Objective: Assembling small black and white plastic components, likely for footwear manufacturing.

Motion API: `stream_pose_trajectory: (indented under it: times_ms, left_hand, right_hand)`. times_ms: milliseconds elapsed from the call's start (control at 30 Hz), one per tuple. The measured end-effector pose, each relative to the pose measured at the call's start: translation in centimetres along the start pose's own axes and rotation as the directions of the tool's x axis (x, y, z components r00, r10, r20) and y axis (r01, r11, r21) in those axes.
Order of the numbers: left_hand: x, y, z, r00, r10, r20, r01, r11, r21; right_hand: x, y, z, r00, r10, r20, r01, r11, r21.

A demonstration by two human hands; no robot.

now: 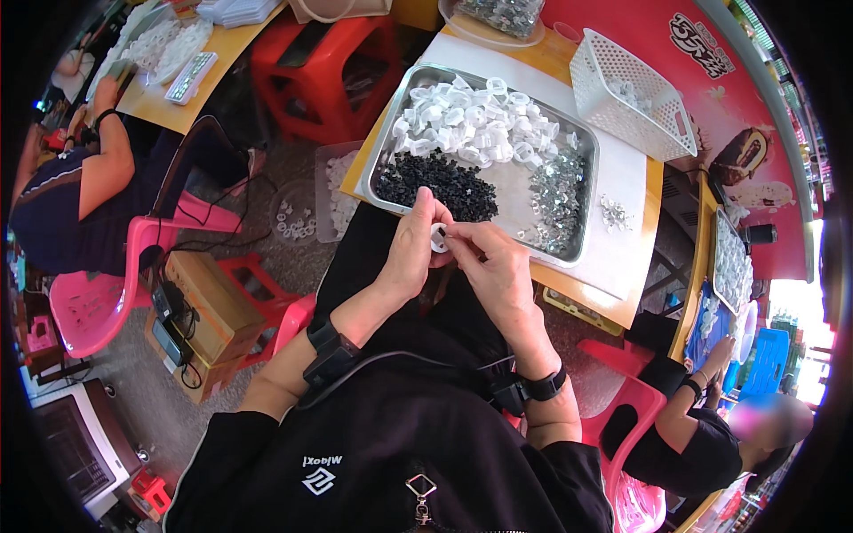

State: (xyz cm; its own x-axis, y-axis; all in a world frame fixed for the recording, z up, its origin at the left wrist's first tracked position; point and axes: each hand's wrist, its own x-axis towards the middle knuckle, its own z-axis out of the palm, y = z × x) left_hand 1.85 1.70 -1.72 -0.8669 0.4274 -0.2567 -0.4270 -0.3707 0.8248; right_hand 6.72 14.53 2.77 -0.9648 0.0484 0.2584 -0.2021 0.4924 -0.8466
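Note:
Just in front of the tray's near edge, my left hand (410,249) holds a small white plastic ring-shaped part (437,238) between thumb and fingers. My right hand (499,275) meets it from the right, with thumb and forefinger pinched at the part. A dark spot shows in the ring by those fingertips; whether it is a separate piece is too small to tell. Beyond both hands lies a metal tray (511,197). It holds a heap of white plastic parts (475,120), a pile of small black pieces (440,182) and many shiny clear pieces (558,191).
A white perforated basket (633,98) and a few loose clear pieces (615,211) sit right of the tray. Left are a bin of white parts (339,191), a red stool (324,75) and a cardboard box (209,306). Other people work at both sides.

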Motion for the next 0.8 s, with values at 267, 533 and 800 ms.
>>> stream_pose_trajectory:
  times_ms: [267,533,800]
  left_hand:
    - [-0.5,0.6,-0.4,0.994,0.074,-0.076,-0.061,0.986,0.156]
    - [-0.4,-0.3,-1.0,0.972,0.223,-0.076,-0.193,0.939,0.283]
    - [-0.5,1.5,0.2,0.971,0.229,-0.071,-0.211,0.958,0.194]
  right_hand:
    - [0.7,0.0,0.1,0.968,-0.227,0.109,0.24,0.962,-0.131]
    - [0.7,-0.4,0.4,0.936,-0.292,0.194,0.323,0.934,-0.154]
    - [-0.2,-1.8,1.2,0.936,0.351,0.037,-0.331,0.836,0.438]
